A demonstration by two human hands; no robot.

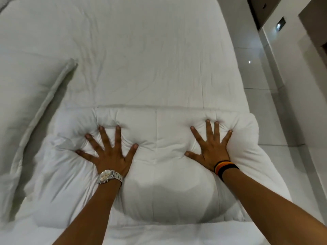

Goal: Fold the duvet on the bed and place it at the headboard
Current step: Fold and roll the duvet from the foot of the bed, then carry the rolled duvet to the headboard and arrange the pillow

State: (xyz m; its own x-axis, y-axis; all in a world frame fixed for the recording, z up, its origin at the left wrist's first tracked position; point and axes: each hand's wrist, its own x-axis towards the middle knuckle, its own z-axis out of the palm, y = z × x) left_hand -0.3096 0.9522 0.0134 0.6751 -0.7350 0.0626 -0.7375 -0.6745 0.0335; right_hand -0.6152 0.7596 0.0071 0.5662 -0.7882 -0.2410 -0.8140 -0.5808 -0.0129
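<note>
The white duvet [164, 174] lies folded into a thick, puffy bundle on the near part of the bed [150, 59]. My left hand [109, 152], with a silver watch on the wrist, presses flat on the bundle's left half, fingers spread. My right hand [212, 147], with dark and orange wristbands, presses flat on the right half, fingers spread too. Both palms sink into the padding. Neither hand grips any fabric.
A white pillow [26, 106] lies at the left, angled beside the bundle. The white sheet stretches away beyond the duvet. To the right of the bed's edge runs a glossy white tiled floor [265, 103] and a wall with a dark opening [281, 23].
</note>
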